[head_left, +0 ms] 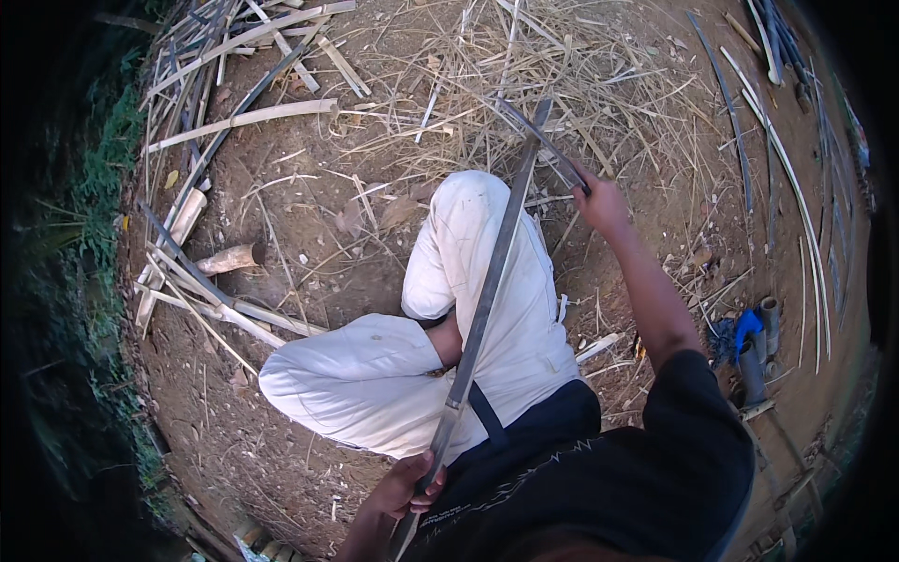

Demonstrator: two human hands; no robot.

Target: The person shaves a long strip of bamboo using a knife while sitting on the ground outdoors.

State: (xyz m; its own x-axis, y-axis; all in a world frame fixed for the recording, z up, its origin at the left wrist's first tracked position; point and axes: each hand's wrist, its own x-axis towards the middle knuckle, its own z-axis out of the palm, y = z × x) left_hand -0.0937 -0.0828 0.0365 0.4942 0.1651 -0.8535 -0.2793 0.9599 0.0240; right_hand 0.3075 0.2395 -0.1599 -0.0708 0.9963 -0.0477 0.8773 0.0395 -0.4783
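A long dark bamboo strip (485,304) slants across my lap, from beside my waist to past my raised knee. Its lower part is in my left hand (405,487), fingers closed around it; a node shows a little above that hand. My right hand (602,204) grips the handle end of a knife (552,153) with a long, slightly curved blade. Near the strip's far end the blade crosses it; whether it cuts into the bamboo I cannot tell. White trousers (506,318) cover my folded legs beneath the strip.
Thin bamboo shavings (599,84) lie heaped ahead of me. Split bamboo pieces (239,122) pile up at the left, with a short bamboo section (228,258) nearby. Long strips (787,187) lie to the right, and bamboo tubes (752,370) stand by a blue cloth-like item (747,325).
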